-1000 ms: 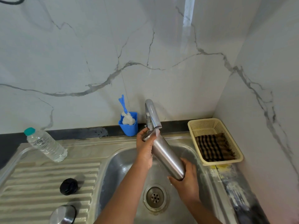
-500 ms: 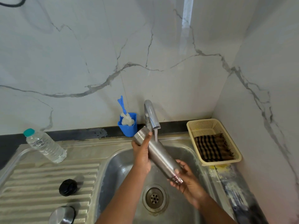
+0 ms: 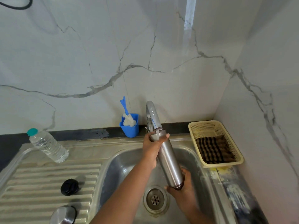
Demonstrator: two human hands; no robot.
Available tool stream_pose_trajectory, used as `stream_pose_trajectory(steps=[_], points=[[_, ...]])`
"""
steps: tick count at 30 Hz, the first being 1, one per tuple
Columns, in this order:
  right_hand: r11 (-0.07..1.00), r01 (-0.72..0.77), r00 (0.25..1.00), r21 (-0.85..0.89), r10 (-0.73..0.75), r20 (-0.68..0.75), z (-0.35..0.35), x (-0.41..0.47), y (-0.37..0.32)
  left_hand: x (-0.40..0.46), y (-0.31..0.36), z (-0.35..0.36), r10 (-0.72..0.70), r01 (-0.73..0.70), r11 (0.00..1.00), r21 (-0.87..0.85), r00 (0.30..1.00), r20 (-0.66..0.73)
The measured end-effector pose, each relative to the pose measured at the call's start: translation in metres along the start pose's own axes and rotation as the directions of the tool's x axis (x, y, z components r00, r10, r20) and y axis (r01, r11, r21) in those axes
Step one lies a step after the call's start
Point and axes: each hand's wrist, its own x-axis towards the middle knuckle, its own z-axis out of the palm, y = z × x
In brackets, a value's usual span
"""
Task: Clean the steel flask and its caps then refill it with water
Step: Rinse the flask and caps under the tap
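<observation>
The steel flask (image 3: pixel 169 160) is held slanted over the sink basin (image 3: pixel 123 160), its open mouth up under the tap spout (image 3: pixel 152 117), where a thin stream of water runs. My left hand (image 3: pixel 152 147) grips the flask near its neck. My right hand (image 3: pixel 183 186) cups and holds its base above the drain (image 3: pixel 155 198). A black inner cap (image 3: pixel 69 187) and a steel outer cap (image 3: pixel 63 215) lie on the ribbed drainboard (image 3: pixel 40 180) at the left.
A clear plastic water bottle (image 3: pixel 47 146) with a teal lid lies at the drainboard's back. A blue cup (image 3: pixel 130 129) with a bottle brush stands by the tap. A cream basket (image 3: pixel 215 143) with a checked cloth sits at the right corner.
Half a second ago the flask's mouth was left of the spout and the stream ran down its side; its mouth has now moved back under the spout, and my right hand cups the base again.
</observation>
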Motion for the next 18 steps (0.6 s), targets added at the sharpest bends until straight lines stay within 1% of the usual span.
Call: stream_pose_trajectory(steps=[2, 4, 5, 8, 10, 11, 13, 16, 18], points=[[0.999, 0.017, 1.000, 0.045, -0.018, 0.018, -0.006, -0.007, -0.001, 0.004, 0.007, 0.001, 0.003, -0.001, 0.998, 0.061, 1.000, -0.023], [0.997, 0.033, 0.999, 0.076, -0.034, 0.006, -0.017, -0.013, -0.009, 0.008, 0.010, -0.002, -0.031, 0.036, 0.995, 0.097, 0.998, -0.052], [0.994, 0.044, 0.999, 0.096, -0.044, 0.002, -0.022, -0.014, -0.015, 0.011, 0.010, -0.006, -0.056, 0.063, 0.994, 0.087, 0.996, -0.076], [0.982, 0.112, 0.994, 0.154, -0.107, -0.037, -0.035, -0.014, -0.039, 0.017, 0.002, -0.026, -0.158, 0.157, 0.987, -0.021, 0.976, -0.148], [0.971, 0.167, 0.985, 0.168, -0.158, -0.065, -0.040, -0.009, -0.057, 0.015, -0.007, -0.041, -0.278, 0.263, 0.959, -0.105, 0.947, -0.163], [0.968, 0.200, 0.979, 0.153, -0.191, -0.072, -0.041, -0.005, -0.066, 0.014, -0.013, -0.047, -0.338, 0.317, 0.938, -0.144, 0.927, -0.163], [0.959, 0.275, 0.961, 0.072, -0.271, -0.060, -0.043, 0.004, -0.083, 0.011, -0.024, -0.055, -0.409, 0.374, 0.904, -0.208, 0.898, -0.163], [0.934, 0.351, 0.936, -0.066, -0.351, 0.004, -0.038, 0.016, -0.106, 0.006, -0.038, -0.064, -0.443, 0.391, 0.882, -0.262, 0.878, -0.182], [0.906, 0.403, 0.915, -0.132, -0.402, 0.035, -0.029, 0.024, -0.119, 0.004, -0.044, -0.068, -0.430, 0.376, 0.889, -0.260, 0.881, -0.196]])
